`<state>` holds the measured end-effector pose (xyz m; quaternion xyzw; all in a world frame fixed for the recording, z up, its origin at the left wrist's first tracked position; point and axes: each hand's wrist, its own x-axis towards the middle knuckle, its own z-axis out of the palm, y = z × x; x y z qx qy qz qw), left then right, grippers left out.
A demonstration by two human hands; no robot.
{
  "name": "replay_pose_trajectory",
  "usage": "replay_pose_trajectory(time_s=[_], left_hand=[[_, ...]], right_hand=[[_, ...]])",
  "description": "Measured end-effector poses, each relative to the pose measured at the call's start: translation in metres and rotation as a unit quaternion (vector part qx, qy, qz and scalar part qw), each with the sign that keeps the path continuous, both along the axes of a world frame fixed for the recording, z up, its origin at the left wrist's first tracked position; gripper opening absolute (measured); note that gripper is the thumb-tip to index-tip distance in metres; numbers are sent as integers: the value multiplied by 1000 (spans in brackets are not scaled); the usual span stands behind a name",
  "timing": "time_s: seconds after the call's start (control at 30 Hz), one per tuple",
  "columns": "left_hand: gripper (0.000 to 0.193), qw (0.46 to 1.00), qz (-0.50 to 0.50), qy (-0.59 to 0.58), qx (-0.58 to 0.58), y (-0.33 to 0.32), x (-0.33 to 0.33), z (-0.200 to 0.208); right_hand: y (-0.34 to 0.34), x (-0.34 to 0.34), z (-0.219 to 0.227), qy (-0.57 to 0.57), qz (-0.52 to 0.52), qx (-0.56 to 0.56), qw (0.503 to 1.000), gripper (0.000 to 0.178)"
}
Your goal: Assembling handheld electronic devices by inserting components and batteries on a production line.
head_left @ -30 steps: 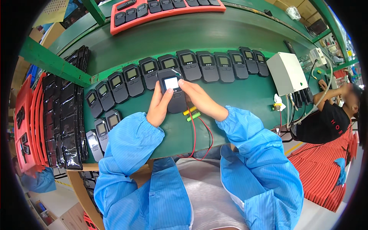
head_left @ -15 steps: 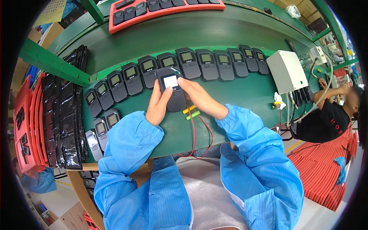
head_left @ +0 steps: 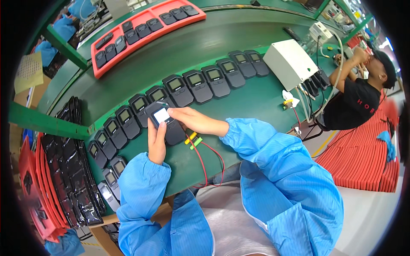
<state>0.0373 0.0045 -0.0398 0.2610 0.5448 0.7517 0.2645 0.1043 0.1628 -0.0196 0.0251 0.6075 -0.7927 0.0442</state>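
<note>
A dark grey handheld device with a lit white screen is held above the green bench between my two hands. My left hand grips its left edge, the thumb by the screen's lower corner. My right hand closes on its upper right side, with fingertips at the screen's edge. Beside its lower end lie a yellow cylinder and a green cylinder, with red wires running toward my lap. Similar devices stand in a curved row behind my hands, their screens grey.
A white box with cables stands to the right, near a co-worker in a black shirt. A red tray of devices sits on the far ledge. Black plastic trays are at left; red trays are stacked at right.
The view has turned, so the bench and row appear shifted left and tilted. The device stays in both hands, its screen still lit. The co-worker's head is now raised.
</note>
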Motion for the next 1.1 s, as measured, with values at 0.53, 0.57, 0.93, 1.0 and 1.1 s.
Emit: replay_pose_trajectory(time_s=[0.53,0.57,0.93,1.0,1.1], left_hand=[[52,998,-29,-39,-35,-2,-4,-1],[53,998,-25,-32,-47,-1,-5,-2],[52,995,-40,65,-62,4,-9,-4],[44,985,-85,128,-84,3,-7,-1],[37,967,-113,198,-114,4,-5,2]], right_hand=[[32,-10,6,-67,149,-144,976,53],[35,-10,6,-74,166,-169,969,52],[21,-2,-8,-16,21,-291,956,44],[18,6,-11,12,-83,-316,945,39],[25,24,-15,21,-135,-312,940,36]])
